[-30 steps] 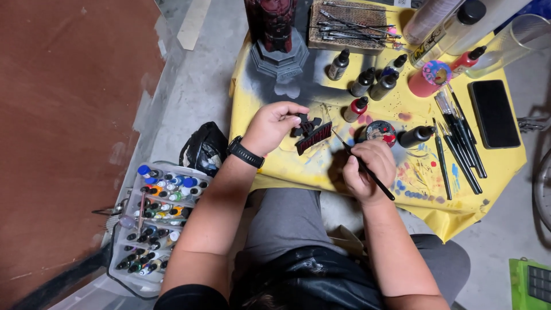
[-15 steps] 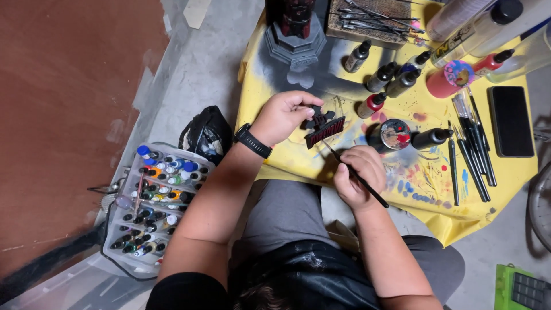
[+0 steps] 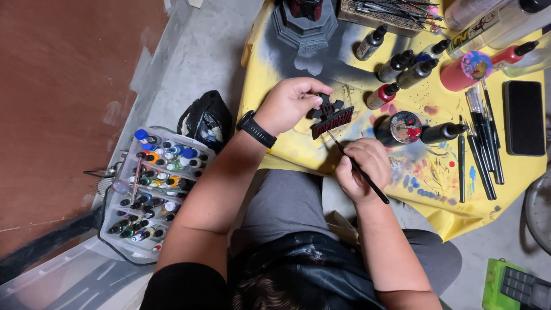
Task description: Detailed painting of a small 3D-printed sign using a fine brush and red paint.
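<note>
My left hand (image 3: 291, 102), with a black watch on its wrist, grips a small black and dark red model piece (image 3: 329, 116) above the yellow table (image 3: 499, 189). My right hand (image 3: 363, 170) holds a thin black paintbrush (image 3: 359, 168), whose tip touches the lower edge of the model piece. A round paint-smeared palette lid (image 3: 405, 127) lies just right of the piece.
Several dropper paint bottles (image 3: 402, 66) and loose brushes (image 3: 481, 140) lie on the table's right half, beside a black rectangular case (image 3: 523, 117). A grey model base (image 3: 304, 26) stands at the back. On the floor to the left sit a clear tray of paint bottles (image 3: 152, 189) and a black bag (image 3: 206, 121).
The view has shifted and drawn closer. My hands stay together, the left keeping the model piece and the right keeping the brush at its edge.
</note>
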